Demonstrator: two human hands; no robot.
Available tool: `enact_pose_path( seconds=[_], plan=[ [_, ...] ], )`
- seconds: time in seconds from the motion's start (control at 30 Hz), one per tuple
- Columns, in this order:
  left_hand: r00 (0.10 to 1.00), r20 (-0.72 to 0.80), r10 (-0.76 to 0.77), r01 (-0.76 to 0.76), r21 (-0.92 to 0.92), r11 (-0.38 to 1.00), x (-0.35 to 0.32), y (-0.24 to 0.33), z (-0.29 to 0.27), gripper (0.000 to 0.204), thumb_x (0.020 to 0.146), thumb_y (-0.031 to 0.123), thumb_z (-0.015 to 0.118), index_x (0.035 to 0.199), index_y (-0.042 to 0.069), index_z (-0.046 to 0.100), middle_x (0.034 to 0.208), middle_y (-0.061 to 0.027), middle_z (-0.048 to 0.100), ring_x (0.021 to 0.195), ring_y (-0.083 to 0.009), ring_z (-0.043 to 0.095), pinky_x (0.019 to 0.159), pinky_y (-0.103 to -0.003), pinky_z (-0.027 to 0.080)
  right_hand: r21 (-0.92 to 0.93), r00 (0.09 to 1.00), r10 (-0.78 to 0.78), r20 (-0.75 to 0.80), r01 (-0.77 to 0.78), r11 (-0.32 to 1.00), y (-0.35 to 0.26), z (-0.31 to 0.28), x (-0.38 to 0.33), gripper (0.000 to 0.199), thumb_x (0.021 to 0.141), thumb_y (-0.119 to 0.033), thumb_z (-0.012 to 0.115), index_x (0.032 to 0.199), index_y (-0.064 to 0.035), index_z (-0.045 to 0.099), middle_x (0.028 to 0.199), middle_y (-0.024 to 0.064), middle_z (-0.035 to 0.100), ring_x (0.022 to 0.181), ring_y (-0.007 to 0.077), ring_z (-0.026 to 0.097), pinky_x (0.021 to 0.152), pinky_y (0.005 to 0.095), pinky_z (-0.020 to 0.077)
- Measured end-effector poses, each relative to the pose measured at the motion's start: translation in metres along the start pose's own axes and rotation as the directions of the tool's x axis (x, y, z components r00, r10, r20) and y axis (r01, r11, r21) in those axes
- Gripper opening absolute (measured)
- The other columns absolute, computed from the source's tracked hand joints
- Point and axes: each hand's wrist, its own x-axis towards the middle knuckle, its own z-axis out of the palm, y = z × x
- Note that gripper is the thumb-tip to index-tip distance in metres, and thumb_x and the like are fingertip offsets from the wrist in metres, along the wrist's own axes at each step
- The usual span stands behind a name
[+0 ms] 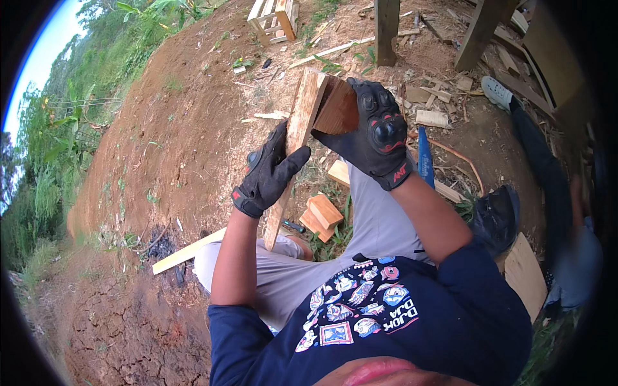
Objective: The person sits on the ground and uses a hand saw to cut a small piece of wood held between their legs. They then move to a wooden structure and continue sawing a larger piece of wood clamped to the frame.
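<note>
Board (297, 122) slants up before you; your left hand (267, 168) grips it, right hand (380, 132) grasps the brown block (338, 108) seemingly against its upper end. Hold faces flush, thumbs off the seam. Slatted crate (284, 18) sits well beyond.

Long pale slanting plank (300, 123), reddish-brown block (338, 108) by its upper end
</note>
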Motion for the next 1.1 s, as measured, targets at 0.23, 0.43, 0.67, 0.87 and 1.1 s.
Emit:
enact_pose_path(
  seconds=[0.23, 0.43, 0.67, 0.87, 1.1],
  plan=[
    [0.993, 0.113, 0.042, -0.092, 0.492, 0.865, 0.051, 0.056, -0.013, 0.095, 0.105, 0.065, 0.060, 0.168, -0.003, 0.037, 0.146, -0.0331, 0.065, 0.135, -0.0447, 0.066, 0.114, -0.049, 0.048, -0.051, 0.977, 0.207, -0.059, -0.210, 0.976, 0.019, 0.001, -0.006, 0.103, 0.062, -0.062, 0.102, 0.133, -0.0003, 0.062, 0.120, 0.0188, 0.067, 0.109, 0.0368, 0.070, 0.094, 0.0474, 0.0592],
    [0.970, 0.186, -0.158, -0.059, 0.807, 0.587, 0.068, 0.091, -0.019, 0.084, 0.104, 0.054, 0.065, 0.161, -0.004, 0.043, 0.126, -0.0348, 0.072, 0.118, -0.0479, 0.071, 0.100, -0.051, 0.055, -0.052, 0.964, 0.247, -0.096, -0.253, 0.966, 0.023, 0.000, -0.008, 0.105, 0.058, -0.071, 0.099, 0.130, -0.0034, 0.062, 0.121, 0.0181, 0.066, 0.110, 0.0366, 0.070, 0.093, 0.0489, 0.0596],
    [0.975, 0.209, -0.080, -0.144, 0.859, 0.492, 0.081, 0.079, -0.024, 0.050, 0.097, 0.021, 0.067, 0.141, -0.001, 0.055, 0.104, -0.0304, 0.072, 0.098, -0.0481, 0.073, 0.084, -0.055, 0.056, 0.009, 0.954, 0.299, -0.026, -0.299, 0.954, 0.029, 0.002, -0.008, 0.111, 0.059, -0.070, 0.101, 0.136, -0.0012, 0.061, 0.124, 0.0203, 0.067, 0.114, 0.0386, 0.069, 0.098, 0.0489, 0.0587],
    [0.975, 0.213, -0.065, -0.146, 0.832, 0.536, 0.087, 0.053, -0.037, 0.041, 0.097, 0.016, 0.065, 0.135, 0.002, 0.057, 0.108, -0.0270, 0.073, 0.101, -0.0461, 0.073, 0.085, -0.054, 0.055, 0.463, 0.960, 0.278, 0.033, -0.261, 0.847, 0.058, -0.007, 0.018, 0.078, 0.090, -0.048, 0.090, 0.147, -0.0027, 0.062, 0.136, 0.0191, 0.071, 0.129, 0.0284, 0.069, 0.107, 0.0446, 0.0579],
    [0.969, 0.242, -0.042, -0.176, 0.802, 0.570, 0.100, 0.051, -0.039, 0.033, 0.096, 0.014, 0.064, 0.128, 0.007, 0.060, 0.098, -0.0206, 0.071, 0.090, -0.0406, 0.072, 0.080, -0.050, 0.055, 0.594, 0.937, -0.077, 0.341, -0.151, 0.790, 0.120, 0.035, 0.058, 0.056, 0.104, -0.040, 0.077, 0.153, -0.0169, 0.065, 0.141, 0.0086, 0.074, 0.131, 0.0173, 0.069, 0.112, 0.0348, 0.0543]
  ],
)
